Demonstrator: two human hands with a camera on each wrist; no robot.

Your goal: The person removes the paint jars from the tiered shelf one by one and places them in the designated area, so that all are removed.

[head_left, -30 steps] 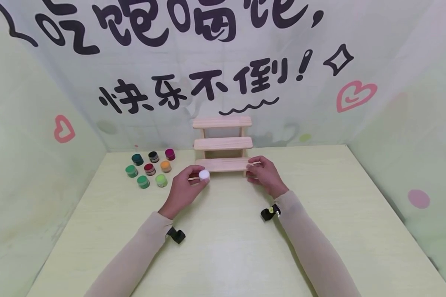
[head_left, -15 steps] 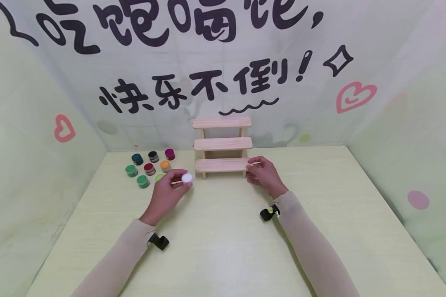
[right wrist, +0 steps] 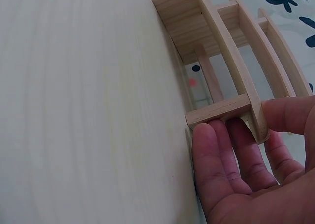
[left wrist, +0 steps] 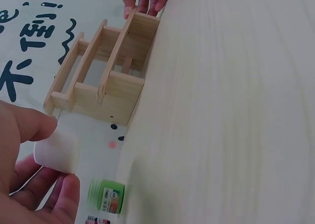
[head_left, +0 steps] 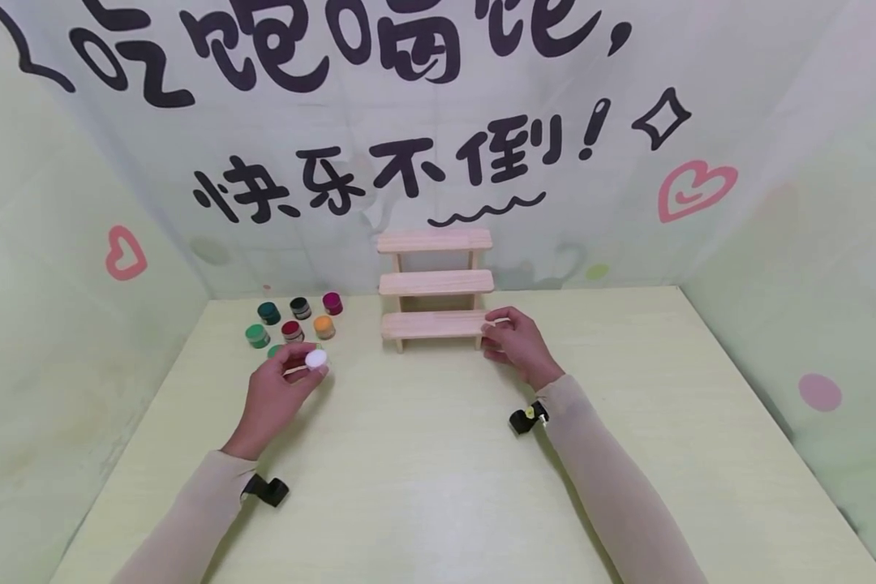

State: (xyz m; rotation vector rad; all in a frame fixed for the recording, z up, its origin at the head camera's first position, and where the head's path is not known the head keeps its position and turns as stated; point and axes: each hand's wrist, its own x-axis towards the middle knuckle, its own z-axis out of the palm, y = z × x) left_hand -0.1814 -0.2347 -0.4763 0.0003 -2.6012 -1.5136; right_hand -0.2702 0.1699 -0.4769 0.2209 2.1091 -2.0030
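Note:
My left hand (head_left: pixel 281 388) pinches a small white jar (head_left: pixel 315 358) between thumb and fingers, just above the near edge of a group of little paint jars (head_left: pixel 292 328). The white jar (left wrist: pixel 57 149) shows close up in the left wrist view, with a light green jar (left wrist: pixel 106 196) below it. My right hand (head_left: pixel 514 345) holds the right end of the bottom step of a three-step wooden rack (head_left: pixel 436 285), thumb on the step's edge and fingers (right wrist: pixel 222 167) under it against the side post. The rack (right wrist: pixel 231 61) stands on the table at the back wall.
The pale wooden table (head_left: pixel 445 470) is walled by a printed cloth backdrop (head_left: pixel 409 146) behind and at both sides. The jars, in green, dark green, black, magenta, red and orange, stand at the table's back left.
My left hand has carried the white jar leftward, away from the rack's bottom step to the group of jars. My right hand has stayed on the rack's right end.

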